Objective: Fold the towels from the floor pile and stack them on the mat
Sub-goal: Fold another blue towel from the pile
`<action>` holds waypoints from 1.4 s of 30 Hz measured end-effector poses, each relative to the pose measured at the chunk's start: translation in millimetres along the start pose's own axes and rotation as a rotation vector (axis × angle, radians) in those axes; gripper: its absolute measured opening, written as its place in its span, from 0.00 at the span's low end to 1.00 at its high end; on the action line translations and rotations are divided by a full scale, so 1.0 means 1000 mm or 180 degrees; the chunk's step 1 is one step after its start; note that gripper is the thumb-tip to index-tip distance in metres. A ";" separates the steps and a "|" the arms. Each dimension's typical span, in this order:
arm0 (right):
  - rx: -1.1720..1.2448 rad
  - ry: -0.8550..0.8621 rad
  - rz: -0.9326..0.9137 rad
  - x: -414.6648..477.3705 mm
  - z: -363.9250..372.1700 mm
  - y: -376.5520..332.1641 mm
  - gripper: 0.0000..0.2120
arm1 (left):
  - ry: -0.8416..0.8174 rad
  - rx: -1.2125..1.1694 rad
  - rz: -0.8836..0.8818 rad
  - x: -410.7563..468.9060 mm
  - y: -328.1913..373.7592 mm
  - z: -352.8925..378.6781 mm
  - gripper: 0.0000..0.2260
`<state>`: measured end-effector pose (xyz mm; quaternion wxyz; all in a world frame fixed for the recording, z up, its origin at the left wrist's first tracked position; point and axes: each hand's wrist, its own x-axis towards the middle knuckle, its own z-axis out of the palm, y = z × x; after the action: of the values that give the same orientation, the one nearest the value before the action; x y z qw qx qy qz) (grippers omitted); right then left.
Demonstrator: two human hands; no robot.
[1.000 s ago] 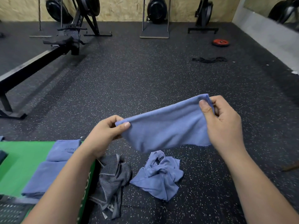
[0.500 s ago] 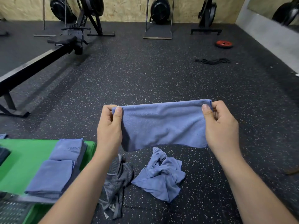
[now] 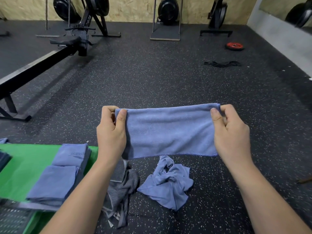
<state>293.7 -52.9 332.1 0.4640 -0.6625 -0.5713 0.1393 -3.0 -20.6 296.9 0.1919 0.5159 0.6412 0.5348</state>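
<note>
A blue towel (image 3: 170, 130), folded into a wide band, hangs stretched level in the air in front of me. My left hand (image 3: 110, 132) pinches its top left corner and my right hand (image 3: 231, 132) pinches its top right corner. Below it on the floor lie a crumpled blue towel (image 3: 168, 183) and a crumpled grey striped towel (image 3: 121, 186). To the left, a stack of folded blue towels (image 3: 62, 174) rests on the green mat (image 3: 27, 162).
A black rowing machine rail (image 3: 37, 65) runs along the left. A red weight plate (image 3: 235, 46) and a black band (image 3: 222, 63) lie far right. More machines stand by the back wall. A grey mesh object (image 3: 13, 220) sits at the bottom left corner.
My left hand rose and turned upright, bringing the towel from a slant to a level, taut band. Both hands keep their grip on the corners.
</note>
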 end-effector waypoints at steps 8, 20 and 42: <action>0.0248 -0.0310 0.0058 -0.018 0.023 -0.006 0.11 | -0.0514 -0.0093 -0.0336 -0.032 0.013 0.026 0.11; 0.0242 -0.1003 0.0045 -0.050 0.061 -0.018 0.06 | -0.1194 -0.0597 -0.0600 -0.069 0.024 0.044 0.03; 0.0098 -0.1256 -0.0275 -0.031 0.038 -0.014 0.18 | -0.2233 -0.0510 0.0011 -0.043 0.025 0.021 0.17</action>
<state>248.4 -64.3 312.5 0.3587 -0.5900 -0.6769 0.2550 42.3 -50.8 298.5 0.4392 0.6524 0.4915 0.3741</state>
